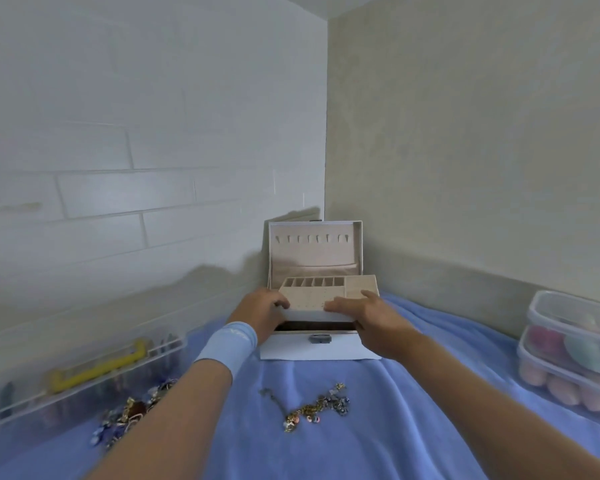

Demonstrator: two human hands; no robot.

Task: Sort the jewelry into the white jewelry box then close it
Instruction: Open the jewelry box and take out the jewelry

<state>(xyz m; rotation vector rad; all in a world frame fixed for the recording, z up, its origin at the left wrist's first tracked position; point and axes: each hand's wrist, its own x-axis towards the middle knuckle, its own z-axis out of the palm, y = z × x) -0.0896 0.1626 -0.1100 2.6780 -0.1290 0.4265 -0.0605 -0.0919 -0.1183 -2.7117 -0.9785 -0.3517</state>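
The left hand [267, 306] curls round the left end of the beige tray insert [326, 289]. The right hand [364, 313] lies on its front edge, fingers almost straight. The tray sits atop the open white jewelry box [319, 353]; it seems light and stiff, best held at both ends. The loose chain jewelry [312, 407] lies in front of the box.

The box [291, 349] sits on the cloth [361, 438] in the corner of the walls at 12 o'clock, its lid [312, 251] upright behind it. The tray [326, 292] is just above the box's open body, with the left hand [264, 310] gripping its 9 o'clock end and the right hand [368, 313] lying on its 3 o'clock end. From the box, a chain [312, 407] lies at 6 o'clock, a heap of jewelry [132, 417] at 8 o'clock beside a case [84, 375] along the wall, and two stacked tubs [575, 348] stand at 3 o'clock.
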